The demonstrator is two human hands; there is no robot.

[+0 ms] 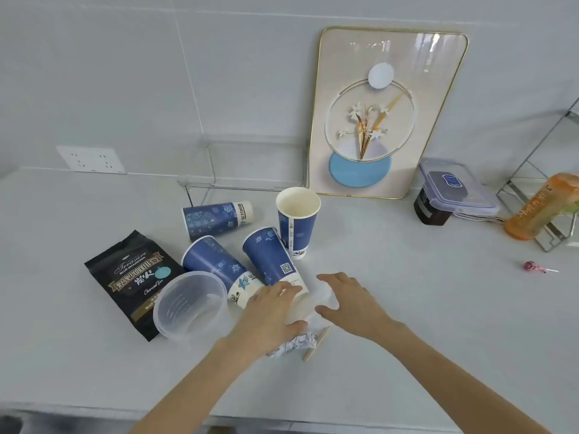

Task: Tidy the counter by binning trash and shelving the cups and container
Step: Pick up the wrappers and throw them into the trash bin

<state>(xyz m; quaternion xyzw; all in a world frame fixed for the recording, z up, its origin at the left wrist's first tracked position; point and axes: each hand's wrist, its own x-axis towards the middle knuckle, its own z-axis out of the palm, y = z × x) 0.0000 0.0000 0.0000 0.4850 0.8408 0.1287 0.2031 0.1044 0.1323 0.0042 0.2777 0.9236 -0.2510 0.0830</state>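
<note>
Our left hand (269,311) and right hand (351,300), both open with fingers spread, rest on white crumpled tissue (319,305) on the pale grey counter (407,308). Just beside lie three toppled blue paper cups (216,217); a fourth (297,223) stands upright. The clear round plastic container (191,305) lies on a black coffee bag (131,277).

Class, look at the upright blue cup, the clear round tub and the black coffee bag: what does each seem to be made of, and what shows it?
Upright blue cup: probably paper, matte printed wall, plain cream inside.
Clear round tub: likely plastic, translucent, with the counter showing through it.
Black coffee bag: looks like plastic or foil laminate, with a slight sheen and soft creases.
</note>
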